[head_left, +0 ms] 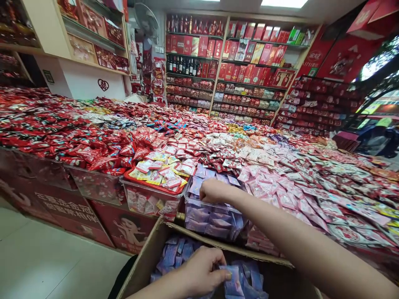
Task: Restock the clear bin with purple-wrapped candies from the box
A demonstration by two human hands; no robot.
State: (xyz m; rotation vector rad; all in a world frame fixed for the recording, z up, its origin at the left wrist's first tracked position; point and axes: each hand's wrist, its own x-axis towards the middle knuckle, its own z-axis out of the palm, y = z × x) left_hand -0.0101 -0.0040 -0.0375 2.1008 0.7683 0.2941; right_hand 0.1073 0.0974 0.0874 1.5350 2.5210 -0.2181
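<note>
My left hand (204,268) is inside an open cardboard box (146,255), its thumb and fingers closed on a small purple candy packet (233,280). More purple packets (174,253) lie around it in the box. Above the clear plastic bin (190,203) just behind the box, my right hand (213,191) is curled with its knuckles toward me. That bin holds the same kind of purple packets (212,218). The right fingertips are hidden, so whether they hold a packet does not show.
Left of the purple bin stands a clear bin with a red tray (137,180) of yellow and pink packets. Red packets (102,153) spread farther left, pink ones (274,187) to the right. Shelves (229,62) of boxes and bottles line the back wall. Tiled floor (52,257) shows at lower left.
</note>
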